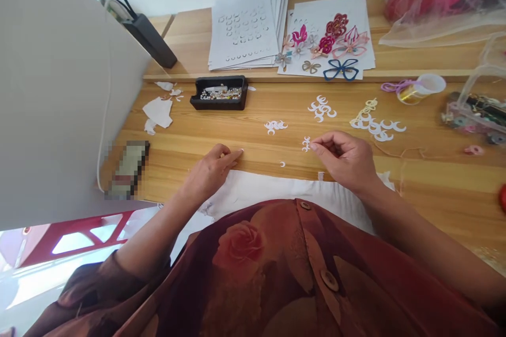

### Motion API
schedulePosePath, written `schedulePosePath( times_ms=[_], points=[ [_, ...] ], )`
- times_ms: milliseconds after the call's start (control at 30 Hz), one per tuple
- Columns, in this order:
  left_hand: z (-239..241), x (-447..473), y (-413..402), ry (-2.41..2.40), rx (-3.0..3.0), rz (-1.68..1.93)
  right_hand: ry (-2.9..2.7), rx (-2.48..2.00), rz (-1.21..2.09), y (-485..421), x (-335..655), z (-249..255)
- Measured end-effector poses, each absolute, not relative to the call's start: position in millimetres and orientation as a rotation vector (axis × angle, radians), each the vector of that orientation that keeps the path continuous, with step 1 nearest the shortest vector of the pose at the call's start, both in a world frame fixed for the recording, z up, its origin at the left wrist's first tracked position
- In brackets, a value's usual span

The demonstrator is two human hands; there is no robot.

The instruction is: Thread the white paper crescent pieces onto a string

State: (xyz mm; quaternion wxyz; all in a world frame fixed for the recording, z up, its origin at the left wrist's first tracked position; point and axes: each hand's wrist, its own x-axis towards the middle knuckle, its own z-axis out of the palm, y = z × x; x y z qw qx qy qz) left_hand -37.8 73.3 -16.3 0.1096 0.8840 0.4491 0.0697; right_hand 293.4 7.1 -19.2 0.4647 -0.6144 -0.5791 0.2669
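Note:
Between my left hand's [215, 168] thumb and extended index finger, closed together low over the table, a tiny white paper crescent [242, 151] shows at the fingertip. My right hand [348, 160] is pinched, thumb against index finger, at the edge of a small cluster of white paper crescents [305, 143]; its tips seem to grip one of them. A single crescent [282, 164] lies between my hands. Farther back are a small pile [275, 126], a bigger pile [322, 109] and a spread of crescents [378, 127] to the right.
Behind stands a black tray [219, 108] of beads. Paper sheets [243, 52] and flower ornaments [342, 69] occupy the shelf. Torn paper [158, 111] and a blurred phone-like object [128, 168] lie left. A plastic cup [430, 88] and a clear container [470, 110] stand right.

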Motion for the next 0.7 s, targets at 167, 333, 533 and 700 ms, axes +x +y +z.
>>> schedulePosePath(
  times_ms=[167,333,533,700],
  points=[
    [-11.9,-70.8,68.7,1.523,2.566,0.158,-1.947,-1.305,0.74,-0.9,283.9,-17.2],
    [-9.0,-104.9,50.3,1.632,2.511,0.151,-2.309,-1.259,0.567,-4.0,279.2,-23.2],
    [2.7,-128.4,15.9,1.803,2.439,0.045,-2.105,-1.569,0.307,-1.6,292.1,-31.7],
    [1.3,-149.9,-19.0,1.893,2.433,0.088,-2.013,-1.608,0.348,2.1,296.9,-37.8]
  ],
)
